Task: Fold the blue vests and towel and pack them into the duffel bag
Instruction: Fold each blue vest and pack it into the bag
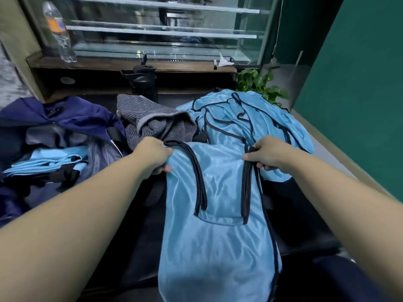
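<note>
Right of the open navy fabric duffel bag (65,123), my left hand (152,154) and right hand (267,152) each pinch a shoulder strap of the shiny light-blue black-trimmed vest (216,236).

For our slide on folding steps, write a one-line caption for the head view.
Both hands, left hand and right hand, grip a blue vest by its shoulder straps.

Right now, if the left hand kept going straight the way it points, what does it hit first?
Probably the grey towel. The left hand, gripping a shoulder strap of the blue vest, points away from the person, and the crumpled towel lies just beyond its knuckles. Depth is unclear from one view.
</note>
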`<state>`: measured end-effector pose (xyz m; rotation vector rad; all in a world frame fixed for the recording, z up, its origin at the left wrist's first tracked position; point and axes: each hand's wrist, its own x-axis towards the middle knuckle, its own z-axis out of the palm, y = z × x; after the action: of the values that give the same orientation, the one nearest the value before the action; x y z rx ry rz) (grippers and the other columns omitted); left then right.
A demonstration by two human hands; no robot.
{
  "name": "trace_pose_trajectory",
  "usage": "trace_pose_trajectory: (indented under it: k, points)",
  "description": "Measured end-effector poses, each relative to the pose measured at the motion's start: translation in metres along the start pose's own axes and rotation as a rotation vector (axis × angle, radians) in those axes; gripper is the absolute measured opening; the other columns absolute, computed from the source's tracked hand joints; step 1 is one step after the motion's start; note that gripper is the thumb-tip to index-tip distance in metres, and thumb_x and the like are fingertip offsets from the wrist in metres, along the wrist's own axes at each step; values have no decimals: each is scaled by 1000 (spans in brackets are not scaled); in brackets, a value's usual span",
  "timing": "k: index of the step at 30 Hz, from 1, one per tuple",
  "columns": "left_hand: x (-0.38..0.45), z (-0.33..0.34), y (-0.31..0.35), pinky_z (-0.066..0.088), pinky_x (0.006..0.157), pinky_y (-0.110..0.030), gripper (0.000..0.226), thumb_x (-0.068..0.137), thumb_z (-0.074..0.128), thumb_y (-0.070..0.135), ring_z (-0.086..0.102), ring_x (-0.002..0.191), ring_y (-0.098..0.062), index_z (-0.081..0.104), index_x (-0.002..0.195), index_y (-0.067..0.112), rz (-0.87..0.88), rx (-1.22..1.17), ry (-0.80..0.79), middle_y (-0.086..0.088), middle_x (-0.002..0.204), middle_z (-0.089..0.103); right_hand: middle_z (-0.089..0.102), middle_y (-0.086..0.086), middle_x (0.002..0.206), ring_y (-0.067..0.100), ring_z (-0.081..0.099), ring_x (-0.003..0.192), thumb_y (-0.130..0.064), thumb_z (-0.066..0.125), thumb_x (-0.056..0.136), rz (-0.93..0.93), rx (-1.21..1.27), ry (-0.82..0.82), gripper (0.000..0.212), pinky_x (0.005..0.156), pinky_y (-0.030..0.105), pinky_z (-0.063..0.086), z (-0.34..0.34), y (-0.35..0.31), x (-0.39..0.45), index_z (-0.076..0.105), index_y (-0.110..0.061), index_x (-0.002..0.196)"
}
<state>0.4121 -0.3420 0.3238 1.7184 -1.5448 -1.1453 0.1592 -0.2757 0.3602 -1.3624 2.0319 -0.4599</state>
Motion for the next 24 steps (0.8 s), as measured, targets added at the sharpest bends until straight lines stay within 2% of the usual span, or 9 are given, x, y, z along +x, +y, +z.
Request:
trace_pose_trajectory:
  k: [3, 6, 8, 11, 13, 16, 19, 21, 24]
  points:
    - [5, 14, 6, 60, 69, -41, 10, 97, 50, 14, 70, 86, -37, 55, 93, 6, -53, -166, -5, -10, 116, 55, 55, 8, 61, 14, 47, 49, -21, 66, 91, 7, 44, 61, 24, 43, 21, 39, 4, 0, 6, 56, -1, 96]
    - [1, 30, -3, 59, 52, -34, 26, 101, 41, 22, 71, 70, -34, 52, 121, 10, -110, -323, 36, -5, 131, 42, 54, 9, 59, 17, 48, 52, -19, 62, 93, 35, 53, 77, 20, 47, 24, 40, 19, 6, 15, 54, -1, 92]
    - [-2, 39, -16, 59, 54, -36, 34, 102, 40, 24, 69, 67, -28, 47, 131, 11, -108, -317, 69, -6, 131, 45, 52, 8, 61, 19, 47, 52, -21, 61, 94, 58, 49, 91, 20, 47, 24, 37, 30, 11, 18, 49, -5, 91]
    - [-4, 46, -33, 58, 70, -46, 23, 99, 45, 26, 61, 66, -26, 53, 98, 5, -31, -146, 114, -12, 92, 57, 46, 3, 83, 21, 48, 73, -28, 66, 89, -30, -43, 172, 33, 54, 25, 33, 44, 20, 20, 43, -8, 102]
    - [-8, 44, -38, 48, 68, -38, 27, 95, 51, 25, 55, 72, -30, 46, 74, 9, 49, 83, 132, -10, 70, 51, 42, 0, 99, 21, 49, 86, -31, 68, 87, -222, -163, 242, 36, 64, 29, 37, 48, 20, 12, 46, -12, 107]
    - [-8, 37, -41, 40, 66, -39, 34, 94, 57, 23, 52, 76, -39, 42, 66, 10, 105, 267, 110, -22, 72, 52, 51, -9, 99, 11, 49, 95, -44, 71, 81, -525, -282, -38, 30, 83, 29, 42, 51, 21, -11, 57, -25, 98]
    - [-2, 34, -49, 28, 55, -33, 42, 94, 55, 20, 35, 57, -21, 31, 60, 15, 104, 284, 115, -2, 58, 36, 50, -16, 112, 4, 41, 107, -62, 69, 73, -646, -485, -305, 57, 94, 25, 38, 60, 35, -38, 54, -33, 119]
    - [2, 33, -52, 26, 55, -32, 42, 93, 55, 20, 33, 57, -19, 31, 59, 15, 98, 270, 127, 1, 58, 35, 50, -13, 121, 7, 41, 113, -55, 69, 77, -756, -560, -257, 58, 98, 26, 35, 68, 51, -42, 51, -28, 125]
    - [1, 34, -54, 30, 63, -30, 37, 93, 54, 24, 41, 68, -24, 36, 62, 17, 100, 307, 143, 2, 62, 40, 59, -7, 114, 13, 53, 108, -29, 61, 83, -869, -600, -159, 27, 96, 35, 41, 67, 65, -38, 60, -22, 110]
